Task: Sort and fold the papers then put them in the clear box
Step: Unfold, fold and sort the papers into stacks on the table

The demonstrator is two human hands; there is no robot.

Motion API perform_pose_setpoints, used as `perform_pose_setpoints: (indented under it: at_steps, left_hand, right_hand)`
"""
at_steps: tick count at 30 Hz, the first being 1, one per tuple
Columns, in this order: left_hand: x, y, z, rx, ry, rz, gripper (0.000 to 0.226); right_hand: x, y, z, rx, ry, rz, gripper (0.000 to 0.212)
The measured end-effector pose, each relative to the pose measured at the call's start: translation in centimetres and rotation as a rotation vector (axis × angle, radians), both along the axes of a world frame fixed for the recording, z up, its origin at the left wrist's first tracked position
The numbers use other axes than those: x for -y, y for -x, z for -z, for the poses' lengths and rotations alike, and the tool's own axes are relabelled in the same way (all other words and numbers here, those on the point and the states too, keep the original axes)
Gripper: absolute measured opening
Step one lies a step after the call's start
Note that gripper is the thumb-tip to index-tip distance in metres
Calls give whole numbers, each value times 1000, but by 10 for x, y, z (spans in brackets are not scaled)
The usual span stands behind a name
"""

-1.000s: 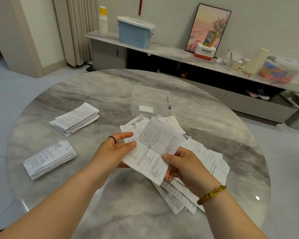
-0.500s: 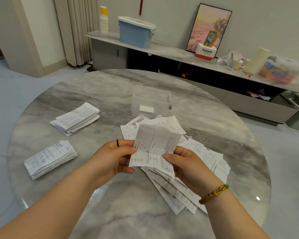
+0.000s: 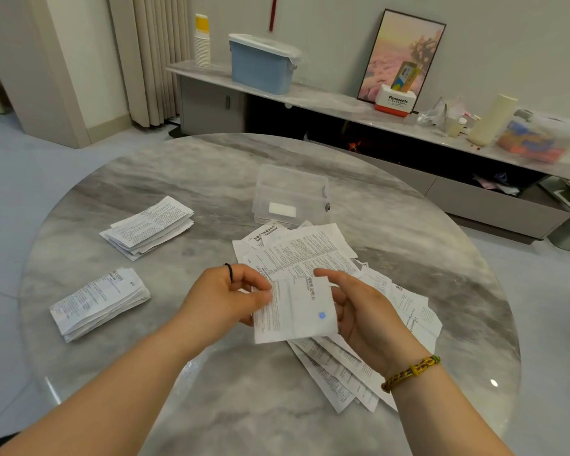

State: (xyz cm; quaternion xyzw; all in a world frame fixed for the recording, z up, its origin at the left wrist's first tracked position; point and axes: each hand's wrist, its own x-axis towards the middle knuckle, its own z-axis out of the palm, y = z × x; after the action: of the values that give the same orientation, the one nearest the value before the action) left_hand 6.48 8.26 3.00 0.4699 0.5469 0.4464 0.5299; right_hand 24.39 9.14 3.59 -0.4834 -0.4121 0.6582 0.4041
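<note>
We are at the folding step. At the centre of the frame a folded paper (image 3: 293, 311) is held above the loose pile (image 3: 329, 264). The left hand (image 3: 224, 297) pinches its left edge between thumb and fingers; the right hand (image 3: 366, 311) is partly open, fingers curled behind the right edge, thumb raised above the top corner — supporting the sheet, not clamping it. The paper appears already folded down to a small rectangle, printed side toward us.

Two finished stacks lie at the left of the frame: one stack (image 3: 147, 227) higher up, a second stack (image 3: 99, 302) lower and nearer the tabletop (image 3: 277, 406) edge. They are well apart from each other and from the pile. The clear box (image 3: 292, 195) sits just above the pile at upper centre, lid off or not visible, with what looks like one small white item inside.

In our judgement much remains — the unsorted pile is still large. The next move calls for matching this sheet to one of the two stacks and laying it on top, squared to the edges, without disturbing the pile beneath the hands.
</note>
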Motion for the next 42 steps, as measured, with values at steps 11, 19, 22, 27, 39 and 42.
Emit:
perform_pose_setpoints:
  at_steps: [11, 19, 22, 27, 39, 42]
  left_hand:
    - [2, 16, 11, -173, -51, -7, 25]
    - [9, 92, 6, -476, -52, -227, 18]
    - [11, 134, 8, -730, 43, -295, 17]
    - [22, 180, 19, -911, 244, -85, 75]
    - [17, 196, 40, -960, 207, 58, 69]
    - [15, 198, 42, -974, 186, 69, 51]
  right_hand:
    - [6, 14, 6, 332, -84, -164, 13]
    - [-8, 50, 14, 417, -72, -124, 10]
    - [-18, 76, 16, 405, -72, -119, 8]
    - [-34, 130, 10, 418, -102, -212, 20]
    - [-49, 221, 26, 531, -185, -469, 25]
    - [-52, 229, 34, 647, -254, -508, 27]
